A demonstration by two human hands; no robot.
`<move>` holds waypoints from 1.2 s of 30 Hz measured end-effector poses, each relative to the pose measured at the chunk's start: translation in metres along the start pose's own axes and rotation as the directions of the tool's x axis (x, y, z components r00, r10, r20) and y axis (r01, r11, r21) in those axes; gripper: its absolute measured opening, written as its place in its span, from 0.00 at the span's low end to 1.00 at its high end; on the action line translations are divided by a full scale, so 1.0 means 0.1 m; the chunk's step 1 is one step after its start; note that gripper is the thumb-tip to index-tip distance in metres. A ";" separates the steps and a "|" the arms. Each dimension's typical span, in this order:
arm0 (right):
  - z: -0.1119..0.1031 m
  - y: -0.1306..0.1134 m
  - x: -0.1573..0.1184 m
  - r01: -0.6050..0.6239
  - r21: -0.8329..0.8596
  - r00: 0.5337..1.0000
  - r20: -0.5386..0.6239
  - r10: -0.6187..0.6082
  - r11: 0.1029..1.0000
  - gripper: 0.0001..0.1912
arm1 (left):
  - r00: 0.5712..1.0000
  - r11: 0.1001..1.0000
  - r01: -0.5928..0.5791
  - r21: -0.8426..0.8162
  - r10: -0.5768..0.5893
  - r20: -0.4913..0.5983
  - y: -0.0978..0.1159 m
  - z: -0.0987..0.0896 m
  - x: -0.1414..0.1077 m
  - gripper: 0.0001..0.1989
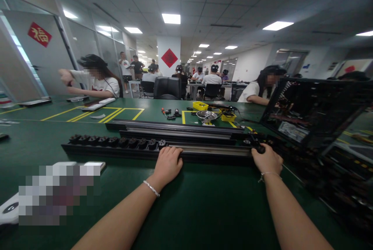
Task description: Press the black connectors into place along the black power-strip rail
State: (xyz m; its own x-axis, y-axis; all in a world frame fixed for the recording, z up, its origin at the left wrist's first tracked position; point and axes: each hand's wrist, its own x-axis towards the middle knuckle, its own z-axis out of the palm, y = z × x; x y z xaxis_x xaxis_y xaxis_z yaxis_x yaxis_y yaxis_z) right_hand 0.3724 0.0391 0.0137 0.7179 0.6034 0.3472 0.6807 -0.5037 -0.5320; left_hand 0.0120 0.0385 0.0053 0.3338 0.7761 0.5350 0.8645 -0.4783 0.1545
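A long black rail (210, 156) lies across the green table, with a row of round black socket modules (113, 142) filling its left part. My left hand (168, 164) rests on its near side, fingers bent over the edge beside the last module (162, 144). My right hand (268, 159) is closed around a small dark part (259, 148) at the rail's right end; its exact kind is hard to make out. Behind lie two more black rails (175, 126), parallel to the first.
A metal bowl (206, 116), yellow trays (200, 105) and small tools (176, 112) stand farther back. A dark open case (309, 114) rises at the right. A white, partly pixelated device (10, 208) lies front left. Co-workers (103, 83) sit across the table.
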 end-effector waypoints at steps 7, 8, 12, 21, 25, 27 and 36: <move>-0.01 -0.01 0.00 -0.026 -0.003 1.000 0.003 0.026 1.000 0.27 | 1.000 1.000 -0.004 0.000 0.004 -0.006 0.00 0.01 0.00 0.14; -0.01 -0.01 0.01 -0.029 -0.001 1.000 0.001 0.029 1.000 0.27 | 1.000 1.000 -0.004 0.001 0.004 -0.005 0.00 0.01 0.00 0.14; 0.01 0.04 0.04 -0.022 0.009 1.000 -0.004 0.022 1.000 0.27 | 1.000 1.000 -0.002 -0.005 0.002 -0.002 0.00 0.00 0.00 0.14; 0.04 0.12 0.11 -0.053 0.052 0.999 0.003 0.053 0.997 0.26 | 1.000 1.000 0.001 -0.014 -0.001 -0.005 -0.01 0.01 0.00 0.14; 0.05 0.15 0.14 -0.037 0.056 0.999 -0.001 0.037 0.998 0.25 | 1.000 1.000 -0.003 -0.014 0.003 0.000 -0.01 0.00 -0.01 0.14; 0.06 0.17 0.16 -0.026 0.071 1.000 -0.006 0.027 0.997 0.24 | 1.000 1.000 -0.007 -0.013 0.007 -0.001 -0.01 0.00 -0.01 0.14; 0.02 0.22 0.21 -0.034 0.142 0.998 0.052 0.027 0.989 0.25 | 1.000 1.000 -0.002 -0.015 0.002 -0.004 0.00 0.00 -0.01 0.13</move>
State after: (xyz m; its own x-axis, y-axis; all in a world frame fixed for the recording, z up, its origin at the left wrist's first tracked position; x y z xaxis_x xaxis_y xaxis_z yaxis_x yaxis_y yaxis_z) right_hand 0.4023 0.0425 0.0079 0.7272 0.6209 0.2928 0.6286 -0.4309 -0.6474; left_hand 0.0116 0.0381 0.0051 0.3336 0.7735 0.5389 0.8583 -0.4856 0.1658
